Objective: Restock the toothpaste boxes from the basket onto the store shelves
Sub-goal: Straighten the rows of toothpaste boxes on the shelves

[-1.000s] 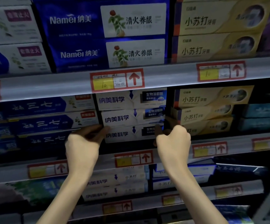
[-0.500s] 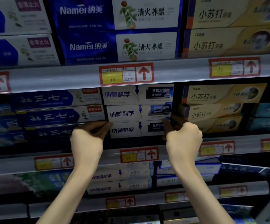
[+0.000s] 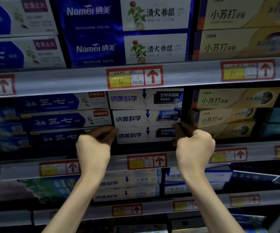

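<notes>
My left hand (image 3: pixel 94 148) and right hand (image 3: pixel 194 147) pinch the ends of the lowest white box (image 3: pixel 146 135), fingers (image 3: pixel 109 132) curled round it (squaring it under its stack, I'd judge).

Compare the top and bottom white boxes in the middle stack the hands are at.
The bottom white box is pinched at its ends by the left hand and right hand; the top white box is untouched. The bottom one's left edge sits further right than the top one's. Both share blue lettering and a dark panel.
</notes>
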`<control>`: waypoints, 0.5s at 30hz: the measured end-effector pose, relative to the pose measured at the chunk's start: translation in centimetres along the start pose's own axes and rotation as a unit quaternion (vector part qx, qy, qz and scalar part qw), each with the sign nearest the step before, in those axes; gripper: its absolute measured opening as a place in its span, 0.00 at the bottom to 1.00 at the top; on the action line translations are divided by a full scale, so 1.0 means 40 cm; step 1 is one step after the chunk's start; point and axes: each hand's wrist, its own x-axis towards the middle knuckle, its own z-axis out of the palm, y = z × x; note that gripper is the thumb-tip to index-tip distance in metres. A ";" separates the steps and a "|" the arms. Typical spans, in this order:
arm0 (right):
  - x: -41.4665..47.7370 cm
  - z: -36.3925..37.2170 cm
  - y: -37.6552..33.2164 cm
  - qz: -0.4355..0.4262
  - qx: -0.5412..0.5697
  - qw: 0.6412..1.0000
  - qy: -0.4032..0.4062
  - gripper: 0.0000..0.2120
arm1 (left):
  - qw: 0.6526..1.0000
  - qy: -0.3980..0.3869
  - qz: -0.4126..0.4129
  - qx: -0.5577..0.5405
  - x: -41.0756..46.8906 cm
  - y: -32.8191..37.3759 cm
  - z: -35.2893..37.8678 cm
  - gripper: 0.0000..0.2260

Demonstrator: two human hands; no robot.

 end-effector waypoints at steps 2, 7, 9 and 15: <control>-0.001 0.001 0.003 -0.004 0.000 1.000 0.001 0.08 | 1.000 0.003 -0.001 0.003 -0.002 0.002 0.001 0.06; -0.007 -0.009 -0.012 -0.017 0.003 1.000 -0.007 0.04 | 1.000 0.011 -0.008 0.021 -0.004 0.002 -0.003 0.08; -0.018 -0.017 -0.028 -0.034 0.005 0.999 -0.013 0.01 | 0.999 0.025 -0.003 0.037 -0.008 0.008 -0.008 0.08; -0.010 -0.041 -0.083 -0.059 0.041 0.997 -0.021 0.13 | 0.999 0.043 0.005 0.019 -0.005 0.059 -0.012 0.12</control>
